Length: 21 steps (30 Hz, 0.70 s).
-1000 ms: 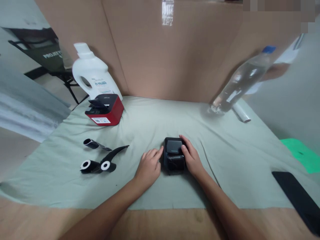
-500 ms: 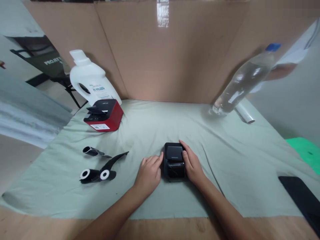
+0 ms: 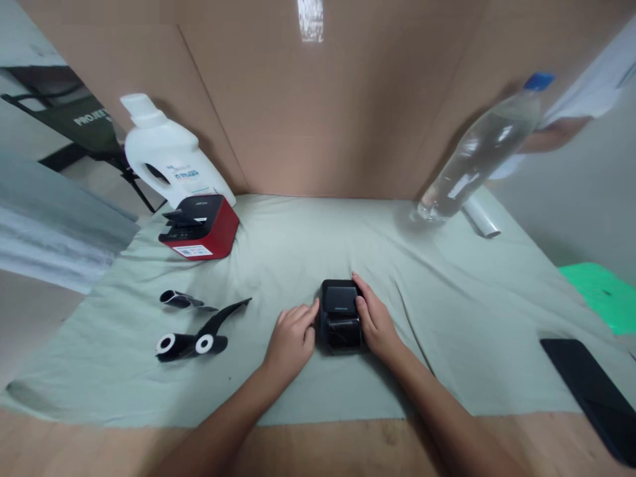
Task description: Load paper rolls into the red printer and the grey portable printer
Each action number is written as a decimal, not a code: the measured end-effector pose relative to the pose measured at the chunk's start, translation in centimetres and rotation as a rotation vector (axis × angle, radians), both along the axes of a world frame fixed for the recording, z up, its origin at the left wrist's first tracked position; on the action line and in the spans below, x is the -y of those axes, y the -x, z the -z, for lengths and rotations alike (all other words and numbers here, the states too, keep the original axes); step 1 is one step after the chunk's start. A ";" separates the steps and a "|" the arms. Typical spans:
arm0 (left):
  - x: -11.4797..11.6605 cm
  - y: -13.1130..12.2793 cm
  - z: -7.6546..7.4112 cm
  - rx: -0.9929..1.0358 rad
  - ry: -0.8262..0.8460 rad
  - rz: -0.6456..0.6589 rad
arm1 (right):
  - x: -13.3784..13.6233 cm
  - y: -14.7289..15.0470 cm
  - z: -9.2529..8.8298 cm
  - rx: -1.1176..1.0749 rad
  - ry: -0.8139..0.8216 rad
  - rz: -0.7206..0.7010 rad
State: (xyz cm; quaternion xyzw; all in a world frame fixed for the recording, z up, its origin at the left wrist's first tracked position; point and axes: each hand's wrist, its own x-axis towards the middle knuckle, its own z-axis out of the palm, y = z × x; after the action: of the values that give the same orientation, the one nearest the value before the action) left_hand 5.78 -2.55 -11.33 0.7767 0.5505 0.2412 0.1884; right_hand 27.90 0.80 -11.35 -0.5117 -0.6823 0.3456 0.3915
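Observation:
A small black portable printer (image 3: 341, 317), boxy with a glossy lower panel, lies on the green cloth in front of me. My right hand (image 3: 376, 320) grips its right side, the thumb on the top edge and the fingers along the side. At the left side, the index fingertip of my left hand (image 3: 292, 336) touches the casing. The other fingers of that hand are curled in with nothing visible in them. What lies under the left fingertip is too small to make out.
Left are black rolls with white cores (image 3: 191, 344), a curled black piece (image 3: 179, 299), a red-and-black printer (image 3: 221, 228) and a white jug (image 3: 171, 156). Right are a clear bottle (image 3: 479, 156), a silvery tube (image 3: 481, 215) and a dark phone-like slab (image 3: 589, 387). Cardboard (image 3: 318, 119) stands behind.
The whole view has shifted slightly, so everything sits a little further left and higher. Both hands keep the same contact with the printer.

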 end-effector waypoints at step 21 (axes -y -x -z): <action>-1.0 0.3 -0.9 -0.408 -0.227 0.102 | -0.6 0.5 0.4 -0.008 0.003 0.025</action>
State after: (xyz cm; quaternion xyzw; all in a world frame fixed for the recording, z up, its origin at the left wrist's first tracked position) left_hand 5.48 -1.53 -10.43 0.8522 0.5068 0.1299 -0.0032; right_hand 27.41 1.36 -11.75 -0.5192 -0.6739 0.3436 0.3978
